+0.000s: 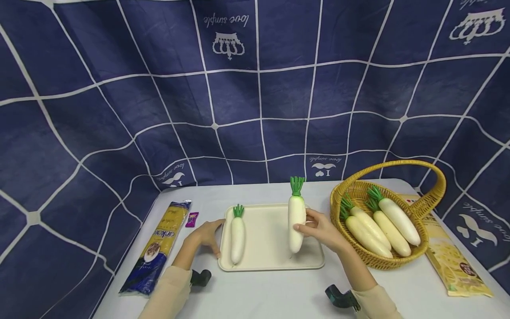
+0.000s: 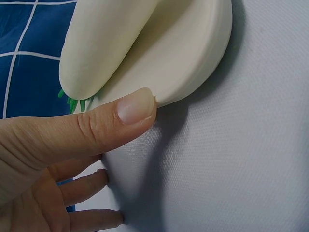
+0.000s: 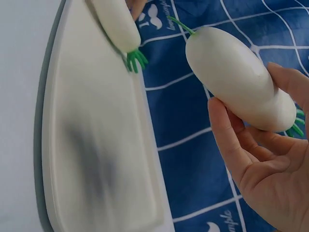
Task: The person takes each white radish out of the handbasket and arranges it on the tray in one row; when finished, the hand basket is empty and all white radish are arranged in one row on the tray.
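blue checked cloth [image 1: 287, 93] hung behind; the right hand [image 1: 322, 230] pinched a white radish [image 1: 295, 215], leaves [image 1: 296, 185] far, above the right of the tray [image 1: 264, 239]; the left hand [image 1: 207, 234] spread empty opposite.

Reads bright and even in head view, dimmer in wrist views; casts blurry shadow onto cream tray [image 3: 108, 99].
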`<state>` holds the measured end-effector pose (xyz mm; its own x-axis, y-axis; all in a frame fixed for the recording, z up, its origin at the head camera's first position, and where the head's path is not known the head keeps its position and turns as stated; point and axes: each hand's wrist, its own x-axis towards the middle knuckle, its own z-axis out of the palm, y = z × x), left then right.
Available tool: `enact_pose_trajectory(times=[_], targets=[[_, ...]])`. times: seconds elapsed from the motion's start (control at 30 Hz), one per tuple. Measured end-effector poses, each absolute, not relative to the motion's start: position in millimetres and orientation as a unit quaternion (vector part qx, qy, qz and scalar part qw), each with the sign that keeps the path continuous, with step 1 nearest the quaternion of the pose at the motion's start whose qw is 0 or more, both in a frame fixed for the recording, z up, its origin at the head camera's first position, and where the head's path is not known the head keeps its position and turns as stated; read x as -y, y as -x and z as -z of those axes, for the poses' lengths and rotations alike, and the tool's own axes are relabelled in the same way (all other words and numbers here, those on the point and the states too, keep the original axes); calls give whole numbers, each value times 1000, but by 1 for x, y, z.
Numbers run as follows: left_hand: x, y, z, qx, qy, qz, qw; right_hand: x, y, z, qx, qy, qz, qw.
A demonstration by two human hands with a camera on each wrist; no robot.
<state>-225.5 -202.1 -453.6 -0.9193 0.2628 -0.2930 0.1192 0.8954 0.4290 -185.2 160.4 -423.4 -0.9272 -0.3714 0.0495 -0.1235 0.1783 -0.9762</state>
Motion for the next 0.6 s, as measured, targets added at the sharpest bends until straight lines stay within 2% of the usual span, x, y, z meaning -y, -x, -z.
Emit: enact_pose_trajectory(times=[0.6], targets=[[202, 224, 452, -959, -118, -201, 159, -118, 211, 453, -734, 120, 655, 135]])
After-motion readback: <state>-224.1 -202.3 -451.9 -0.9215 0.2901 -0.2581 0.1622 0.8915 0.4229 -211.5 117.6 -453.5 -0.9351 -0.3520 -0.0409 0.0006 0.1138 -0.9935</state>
